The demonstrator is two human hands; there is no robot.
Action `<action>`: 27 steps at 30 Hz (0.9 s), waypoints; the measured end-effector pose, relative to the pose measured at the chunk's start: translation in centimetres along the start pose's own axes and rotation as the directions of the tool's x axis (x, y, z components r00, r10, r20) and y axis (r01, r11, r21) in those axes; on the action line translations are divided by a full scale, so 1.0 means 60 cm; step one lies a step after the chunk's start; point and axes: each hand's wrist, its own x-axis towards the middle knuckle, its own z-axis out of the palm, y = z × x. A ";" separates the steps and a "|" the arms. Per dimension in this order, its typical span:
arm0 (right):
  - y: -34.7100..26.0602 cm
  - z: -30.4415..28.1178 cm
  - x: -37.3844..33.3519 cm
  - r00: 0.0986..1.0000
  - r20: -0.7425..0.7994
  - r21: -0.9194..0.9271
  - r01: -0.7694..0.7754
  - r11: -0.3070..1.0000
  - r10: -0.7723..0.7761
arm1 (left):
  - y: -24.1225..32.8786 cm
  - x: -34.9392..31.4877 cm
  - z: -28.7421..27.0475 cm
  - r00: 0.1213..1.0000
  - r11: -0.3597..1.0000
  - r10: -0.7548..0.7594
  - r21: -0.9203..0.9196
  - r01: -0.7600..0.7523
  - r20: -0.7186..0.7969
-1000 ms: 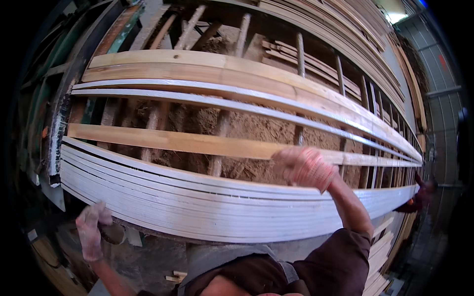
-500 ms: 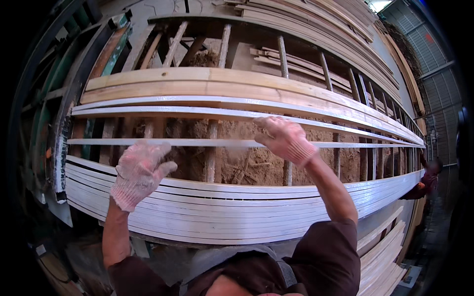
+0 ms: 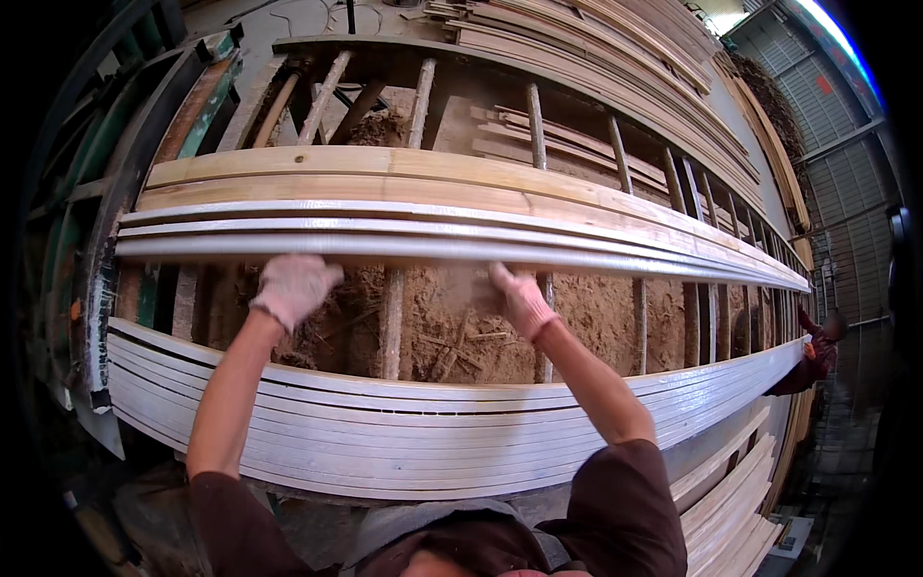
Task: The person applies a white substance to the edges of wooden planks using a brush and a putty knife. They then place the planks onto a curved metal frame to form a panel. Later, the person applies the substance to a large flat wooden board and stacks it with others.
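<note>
My left hand, in a pale pinkish knit glove, is at the near edge of a long white-coated board. That board is smeared by motion. Farther right along the same edge is my gloved right hand, its thumb raised toward the board and its fingers blurred. Whether either hand grips the board cannot be made out. Just beyond it lie more white-edged boards and bare wooden boards, all across the bars of a rack. Nearer to me, several white boards lie side by side.
Rusty rack bars cross above brown sawdust. A dark metal frame borders the boards' left ends. Wooden planks are stacked beyond the rack, and others lie at lower right. Another person stands at the far right end.
The nearest of the far white boards has moved away from me, close to the others, and shows a wider face. My left hand has moved right and away; my right hand has come back nearer.
</note>
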 end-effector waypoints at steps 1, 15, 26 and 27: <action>-0.025 0.027 0.025 0.998 -0.047 0.160 0.035 0.986 -0.028 | -0.025 0.042 0.008 0.992 0.992 -0.112 -0.067 0.107 -0.065; -0.150 0.040 0.337 0.910 -0.195 0.621 0.403 0.672 -0.366 | -0.041 0.122 -0.086 0.983 0.763 -0.177 -0.638 0.104 -0.052; -0.065 0.025 0.221 0.936 -0.285 0.554 0.337 0.761 -0.207 | -0.034 -0.054 -0.122 0.979 0.827 -0.149 -0.526 0.201 0.140; -0.061 0.023 0.215 0.938 -0.276 0.550 0.335 0.765 -0.211 | -0.032 -0.069 -0.119 0.987 0.823 -0.128 -0.545 0.162 0.100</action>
